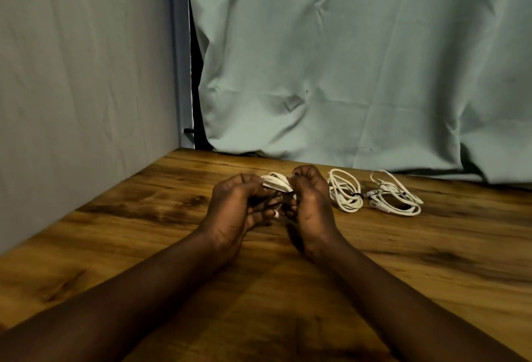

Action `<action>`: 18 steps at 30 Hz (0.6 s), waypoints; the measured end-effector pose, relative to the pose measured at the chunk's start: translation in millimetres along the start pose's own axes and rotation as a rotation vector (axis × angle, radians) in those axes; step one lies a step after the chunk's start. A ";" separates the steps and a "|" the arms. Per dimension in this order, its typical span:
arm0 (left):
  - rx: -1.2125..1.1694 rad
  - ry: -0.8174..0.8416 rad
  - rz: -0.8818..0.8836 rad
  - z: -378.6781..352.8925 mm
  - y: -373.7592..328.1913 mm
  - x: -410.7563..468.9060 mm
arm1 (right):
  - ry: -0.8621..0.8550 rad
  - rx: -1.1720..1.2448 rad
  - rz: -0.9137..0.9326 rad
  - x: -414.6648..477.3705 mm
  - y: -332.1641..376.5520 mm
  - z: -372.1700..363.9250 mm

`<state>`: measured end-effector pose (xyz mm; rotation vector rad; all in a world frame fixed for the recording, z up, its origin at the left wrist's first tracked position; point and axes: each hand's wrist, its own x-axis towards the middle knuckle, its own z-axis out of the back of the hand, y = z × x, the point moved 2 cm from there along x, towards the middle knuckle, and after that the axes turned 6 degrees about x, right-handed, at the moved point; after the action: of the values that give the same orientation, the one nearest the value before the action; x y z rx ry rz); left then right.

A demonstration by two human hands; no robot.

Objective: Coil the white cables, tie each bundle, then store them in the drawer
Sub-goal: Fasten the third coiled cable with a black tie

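A coiled white cable (275, 181) is held just above the wooden table (403, 261) between my left hand (236, 212) and my right hand (309, 206). Both hands are closed on it, palms facing each other. A dark tie (283, 199) runs between my fingers at the bundle's near side. To the right lie two more coiled white cables: one (345, 193) with a dark tie around it, and a looser one (395, 196) further right. No drawer is in view.
A pale green cloth (345, 59) hangs behind the table's far edge. A grey wall (86, 74) runs along the table's left edge. Bare wood lies in front of and between my forearms.
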<state>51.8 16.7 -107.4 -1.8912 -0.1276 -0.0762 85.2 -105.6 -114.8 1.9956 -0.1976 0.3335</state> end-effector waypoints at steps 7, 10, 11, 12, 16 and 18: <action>0.571 0.117 -0.441 -0.1 -5.6 -10.2 | -0.082 -0.060 0.002 3.8 5.9 8.2; 0.729 0.179 -0.570 2.0 -9.7 -10.3 | -0.077 -0.110 0.031 2.9 5.9 6.5; 0.711 0.223 -0.570 1.0 -9.6 -10.0 | -0.085 -0.114 0.035 2.3 5.9 6.0; 0.689 0.260 -0.568 -0.8 -9.4 -10.5 | -0.096 -0.109 0.034 2.3 5.3 5.9; 0.696 0.333 -0.559 -4.7 -3.7 -13.4 | -0.109 -0.026 0.005 6.3 3.8 10.7; 0.766 0.331 -0.604 -5.2 -3.3 -14.2 | -0.104 0.002 -0.020 8.2 3.0 12.0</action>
<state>37.4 12.0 -104.3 -1.0082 -0.4310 -0.6532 93.8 -117.6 -114.5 2.0169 -0.2428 0.2176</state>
